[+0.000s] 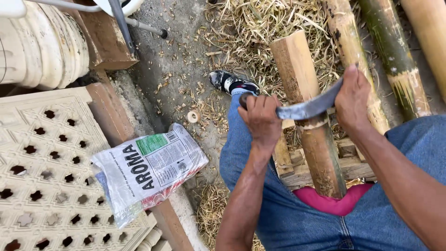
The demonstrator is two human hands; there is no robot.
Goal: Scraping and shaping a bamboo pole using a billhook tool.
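Left hand (261,118) grips one end of a curved steel blade (306,108); right hand (351,97) closes on the other end. Between them the blade lies across a bamboo pole (306,116) propped on a wooden block (346,165) between the knees. More bamboo poles (395,60) lie near. A printed plastic sack (146,169), contents hidden, rests on a pierced slab (42,162).
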